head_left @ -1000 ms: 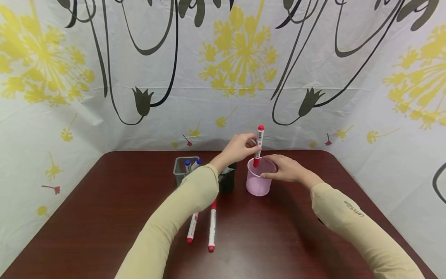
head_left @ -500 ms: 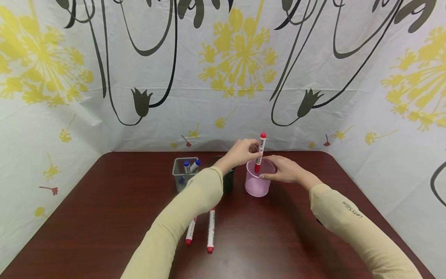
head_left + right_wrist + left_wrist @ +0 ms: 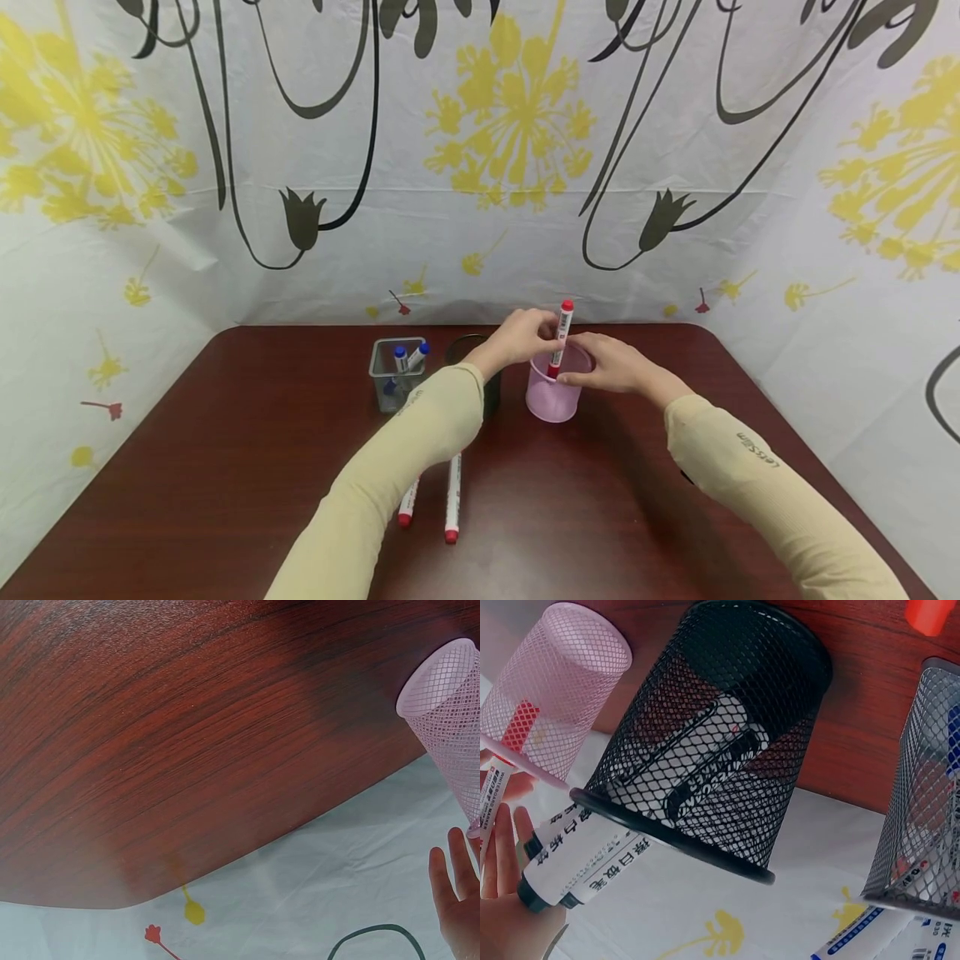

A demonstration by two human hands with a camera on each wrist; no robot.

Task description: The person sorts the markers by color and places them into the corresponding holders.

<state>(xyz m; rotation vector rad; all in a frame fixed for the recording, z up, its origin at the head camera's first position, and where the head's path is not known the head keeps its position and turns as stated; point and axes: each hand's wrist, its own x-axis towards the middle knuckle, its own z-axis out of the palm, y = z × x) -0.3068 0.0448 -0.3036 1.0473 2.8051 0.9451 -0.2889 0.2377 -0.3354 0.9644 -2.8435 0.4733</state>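
Observation:
My left hand pinches a red-capped whiteboard marker upright over the pink mesh pen cup. The marker's lower red end is inside the cup; in the left wrist view it shows through the mesh. My right hand holds the cup's rim from the right, thumb on the near side and fingers on the far side. In the right wrist view, fingers are right at the rim. A black mesh pen cup with black-capped markers stands beside the pink one, partly hidden by my left arm.
A grey square mesh holder with blue-capped markers stands left of the black cup. Two red-capped markers lie on the dark wooden table in front, one partly under my left sleeve in view. A patterned cloth hangs behind.
My left hand has lowered with the red marker, whose lower end has sunk deeper into the pink cup. My right hand has stayed at the cup's rim.

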